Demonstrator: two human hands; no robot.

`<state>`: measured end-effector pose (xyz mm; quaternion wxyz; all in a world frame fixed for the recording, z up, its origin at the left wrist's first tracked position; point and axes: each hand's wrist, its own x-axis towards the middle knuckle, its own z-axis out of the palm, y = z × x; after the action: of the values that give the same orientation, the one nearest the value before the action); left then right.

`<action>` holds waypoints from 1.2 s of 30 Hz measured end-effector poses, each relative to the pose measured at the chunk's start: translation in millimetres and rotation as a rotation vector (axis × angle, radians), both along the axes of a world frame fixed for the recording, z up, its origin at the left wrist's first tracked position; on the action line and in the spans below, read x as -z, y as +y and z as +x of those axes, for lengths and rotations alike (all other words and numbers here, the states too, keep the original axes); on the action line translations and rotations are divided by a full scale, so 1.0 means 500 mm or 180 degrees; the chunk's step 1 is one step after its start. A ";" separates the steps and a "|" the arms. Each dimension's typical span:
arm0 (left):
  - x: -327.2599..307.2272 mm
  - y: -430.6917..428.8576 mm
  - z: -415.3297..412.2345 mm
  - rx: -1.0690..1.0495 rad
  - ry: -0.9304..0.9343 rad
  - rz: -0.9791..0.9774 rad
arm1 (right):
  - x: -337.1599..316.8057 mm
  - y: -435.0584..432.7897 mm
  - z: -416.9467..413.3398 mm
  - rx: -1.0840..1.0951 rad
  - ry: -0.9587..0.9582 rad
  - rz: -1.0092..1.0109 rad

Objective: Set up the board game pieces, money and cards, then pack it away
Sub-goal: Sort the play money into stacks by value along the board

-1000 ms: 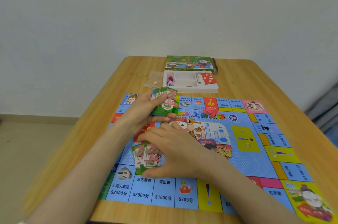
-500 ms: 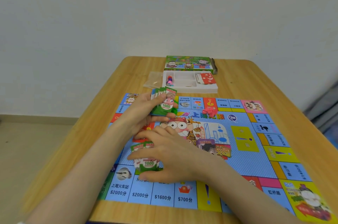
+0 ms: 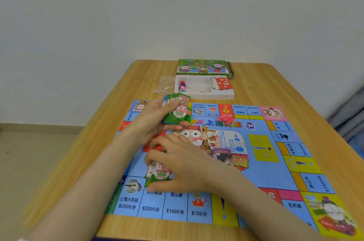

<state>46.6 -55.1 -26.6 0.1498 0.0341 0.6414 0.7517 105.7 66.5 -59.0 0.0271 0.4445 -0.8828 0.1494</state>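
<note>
Evidently the setting-up is only partly done: the game board is spread flat on the wooden table; green 1000 notes are being dealt onto it; a small pink heap of pieces is seen near the board's far edge. Much is judged to be left; coloured pieces and a red card deck are kept in the white tray, which lies just before the green box; the packing away has not been begun. A fanned wad of notes is gripped in the left hand, raised over the board's far left part; a small pile of notes is clasped against the board by the right hand, palm down, fingers curled round it.
</note>
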 end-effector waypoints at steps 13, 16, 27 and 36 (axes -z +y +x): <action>0.001 -0.001 0.000 0.0044 -0.0004 0.0038 | -0.002 -0.002 -0.004 0.0023 -0.0058 -0.0050; 0.001 -0.001 0.000 0.0038 -0.0003 0.0042 | -0.004 -0.002 -0.003 0.0001 -0.0098 -0.0073; 0.002 -0.003 -0.001 0.0067 0.0025 0.0043 | -0.005 -0.001 -0.003 0.0001 -0.0030 -0.0010; -0.001 -0.007 -0.004 0.0050 0.0095 -0.0027 | -0.069 0.052 -0.018 -0.0015 -0.0921 0.0247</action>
<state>44.7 -58.5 -26.3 0.1463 0.0497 0.6464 0.7472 96.6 92.7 -24.4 -0.1180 0.4211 -0.8816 0.1777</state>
